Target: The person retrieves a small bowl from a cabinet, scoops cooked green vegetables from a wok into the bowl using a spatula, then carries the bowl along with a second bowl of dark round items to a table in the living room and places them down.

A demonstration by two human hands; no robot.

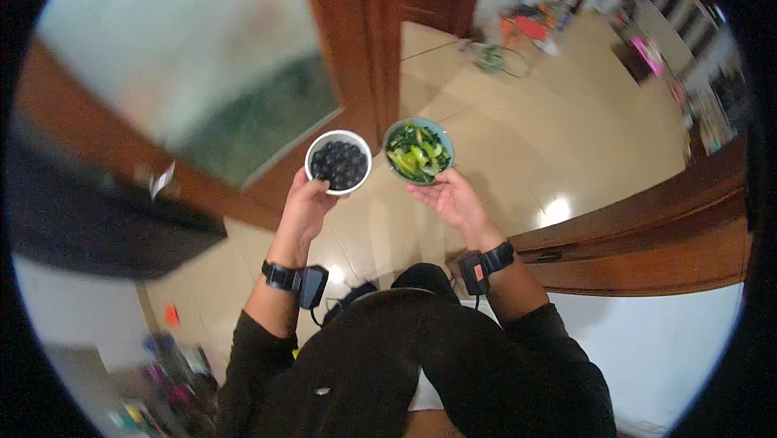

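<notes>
My left hand point(305, 202) grips a white-rimmed bowl point(368, 152) by its near side, thumb over the rim. Dark round pieces, perhaps berries or grapes, fill it. A teal bowl point(450, 145) of cooked leafy greens point(419, 152) rests in my right hand point(452, 200), with the thumb at its edge and the fingers beneath. Both bowls are held up side by side over the floor, a small gap between them. Each wrist wears a dark strapped device.
A wooden door with a glass panel point(261, 110) stands at the left. To the right is a wooden door frame point(643, 237). Beyond lie a tiled floor point(583, 116), a red item point(530, 27) and a greenish object with a wire loop point(490, 58). Blurred clutter point(176, 377) sits at the lower left.
</notes>
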